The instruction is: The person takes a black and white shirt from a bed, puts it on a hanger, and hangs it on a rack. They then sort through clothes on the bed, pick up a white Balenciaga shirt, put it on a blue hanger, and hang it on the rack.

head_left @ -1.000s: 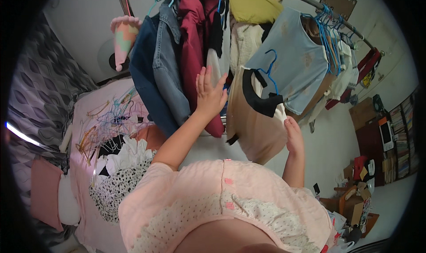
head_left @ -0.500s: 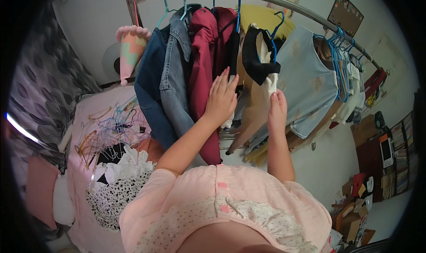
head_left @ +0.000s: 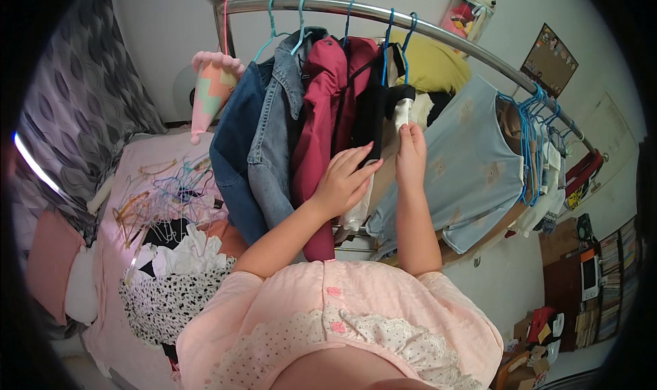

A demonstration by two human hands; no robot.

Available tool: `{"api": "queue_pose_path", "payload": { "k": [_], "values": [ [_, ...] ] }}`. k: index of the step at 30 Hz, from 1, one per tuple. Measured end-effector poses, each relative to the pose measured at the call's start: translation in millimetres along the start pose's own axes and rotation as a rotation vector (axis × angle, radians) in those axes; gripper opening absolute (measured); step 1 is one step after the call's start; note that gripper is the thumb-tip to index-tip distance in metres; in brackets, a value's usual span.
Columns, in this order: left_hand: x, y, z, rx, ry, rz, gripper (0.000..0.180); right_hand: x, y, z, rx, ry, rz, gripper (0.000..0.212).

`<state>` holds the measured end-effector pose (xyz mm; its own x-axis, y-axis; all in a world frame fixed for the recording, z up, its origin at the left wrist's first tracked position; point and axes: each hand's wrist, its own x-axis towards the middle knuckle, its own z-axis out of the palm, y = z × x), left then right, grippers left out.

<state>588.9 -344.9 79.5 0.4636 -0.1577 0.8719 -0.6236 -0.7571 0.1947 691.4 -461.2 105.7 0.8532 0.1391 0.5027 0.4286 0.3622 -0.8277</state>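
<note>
A white garment with a black collar hangs on a blue hanger whose hook sits over the metal rail. My right hand pinches its edge below the collar. To its left hangs a black garment, also on a blue hanger. My left hand lies against the lower part of the black garment, fingers stretched out and slightly apart. Left of it are a magenta jacket, a light denim jacket and a dark blue denim garment.
Right along the rail hang a yellow-green garment, a pale blue top and bunched blue hangers. A pink bed at left bears a hanger pile and heaped clothes. Shelves stand far right.
The black-collared garment has moved left and turned edge-on beside the black one; its hook is now over the rail. My right hand moved left with it. The whole view has shifted.
</note>
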Motion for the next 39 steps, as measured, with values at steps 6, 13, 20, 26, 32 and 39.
{"api": "queue_pose_path", "payload": {
  "k": [6,13,20,26,32,39],
  "values": [
    [2,2,3,-0.016,0.023,-0.004,0.037,0,-7,6,0.017,-0.048,0.136,0.015],
    [0,2,8,-0.006,0.024,-0.012,0.035,-5,-15,3,0.000,-0.200,0.114,0.035],
    [-10,1,17,-0.053,0.081,-0.032,0.050,-27,-21,3,-0.095,-0.297,0.019,0.058],
    [-27,-1,29,0.018,0.127,-0.053,0.063,-45,3,-3,-0.322,-0.400,-0.330,0.064],
    [-59,16,28,0.145,0.068,-0.250,0.059,-73,60,-18,-0.422,-0.482,-0.414,0.073],
    [-119,35,6,0.432,-0.134,-0.431,0.043,-146,120,-19,-0.443,-0.686,-0.414,0.075]
  ]
}}
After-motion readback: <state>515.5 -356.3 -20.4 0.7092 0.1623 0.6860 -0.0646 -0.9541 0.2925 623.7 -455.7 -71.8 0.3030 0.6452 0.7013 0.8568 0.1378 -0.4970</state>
